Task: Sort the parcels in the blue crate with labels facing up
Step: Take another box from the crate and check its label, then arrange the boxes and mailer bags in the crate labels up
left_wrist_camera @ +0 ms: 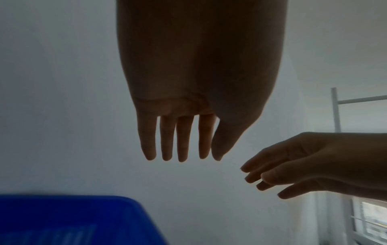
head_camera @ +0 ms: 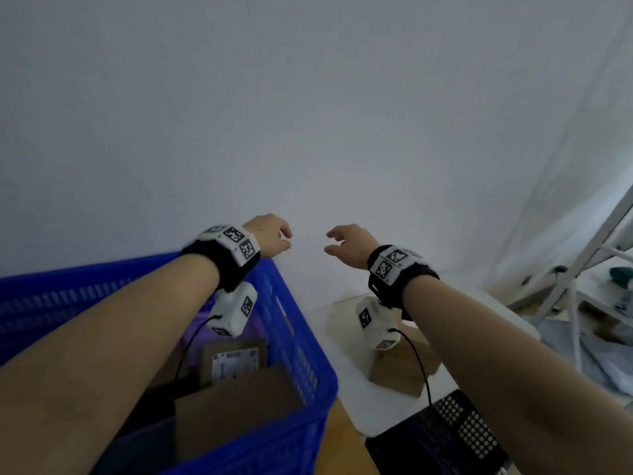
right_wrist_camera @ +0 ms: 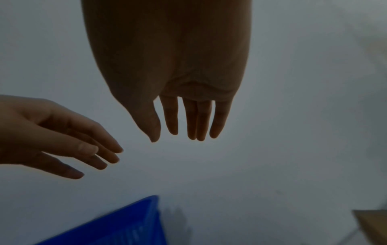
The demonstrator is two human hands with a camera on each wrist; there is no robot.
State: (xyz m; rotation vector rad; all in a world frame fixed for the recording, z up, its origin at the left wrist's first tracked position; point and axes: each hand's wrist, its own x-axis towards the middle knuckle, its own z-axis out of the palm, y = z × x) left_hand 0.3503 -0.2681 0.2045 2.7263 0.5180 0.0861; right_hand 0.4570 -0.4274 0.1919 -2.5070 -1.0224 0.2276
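Observation:
Both hands are raised in front of a pale wall and hold nothing. My left hand [head_camera: 274, 234] hovers above the far right corner of the blue crate [head_camera: 301, 365], its fingers [left_wrist_camera: 182, 144] straight and hanging loose. My right hand [head_camera: 346, 243] floats a short way to its right, fingers [right_wrist_camera: 196, 122] relaxed too. Inside the crate a brown cardboard parcel [head_camera: 236, 363] lies with its white label up, and a larger plain brown parcel [head_camera: 236, 406] lies in front of it. A purple bag [head_camera: 202, 323] shows behind them. Another cardboard parcel [head_camera: 400, 371] sits on the white surface under my right wrist.
A black perforated crate [head_camera: 455, 437] stands at the lower right beside the blue one. A white metal rack [head_camera: 582, 269] with items on its shelves fills the right edge. Wooden floor [head_camera: 342, 440] shows between the crates.

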